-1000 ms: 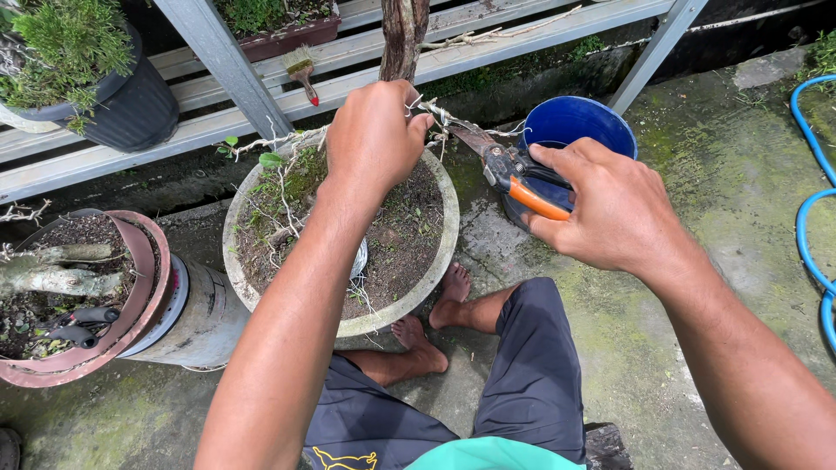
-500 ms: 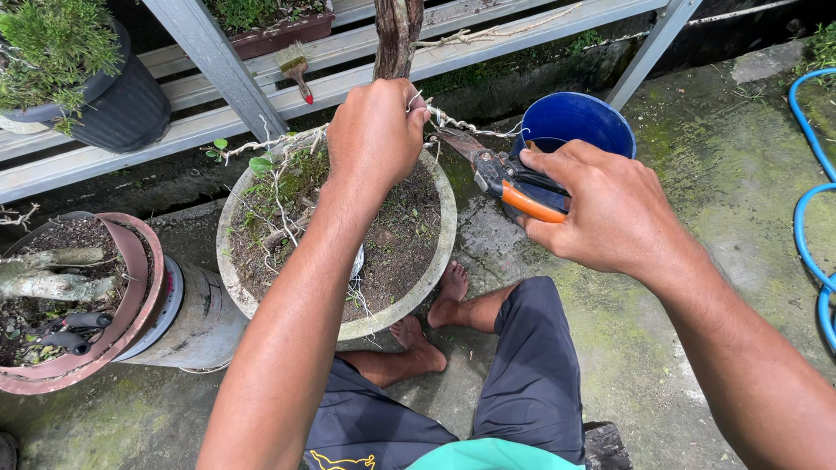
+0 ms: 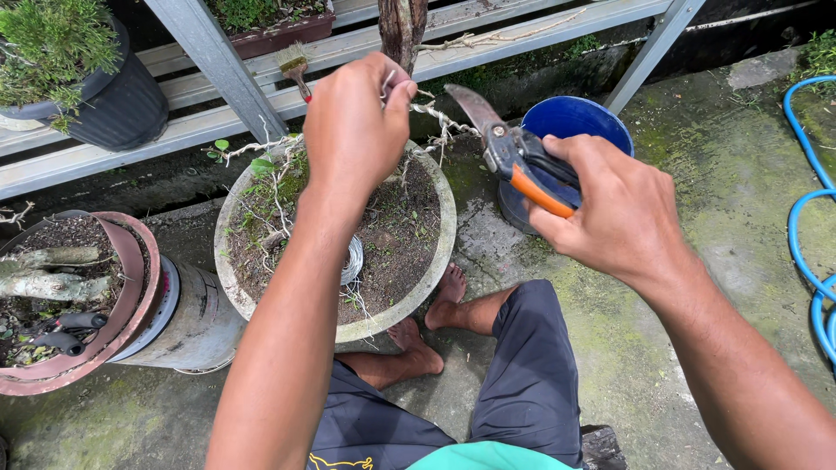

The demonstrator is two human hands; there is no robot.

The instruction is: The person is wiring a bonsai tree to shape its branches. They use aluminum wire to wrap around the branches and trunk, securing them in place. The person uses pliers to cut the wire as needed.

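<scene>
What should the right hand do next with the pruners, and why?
Probably ease the pruners left toward the wired branch. The right hand holds them beside it, blade tip pointing at the branch but apart from it, while the left hand pinches the wire near the trunk, steadying it over the round pot.

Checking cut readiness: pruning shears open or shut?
Cannot tell: the pruning shears in the right hand show one curved blade; any gap to the other is hidden.

trunk (image 3: 402,30): top cut off by upper edge
left hand (image 3: 353,130): I can't see what its fingertips pinch
pruners (image 3: 514,157): handles mostly buried in right hand (image 3: 610,213)
wire spool (image 3: 351,259): half behind my forearm
hose (image 3: 805,218): runs off right edge
</scene>
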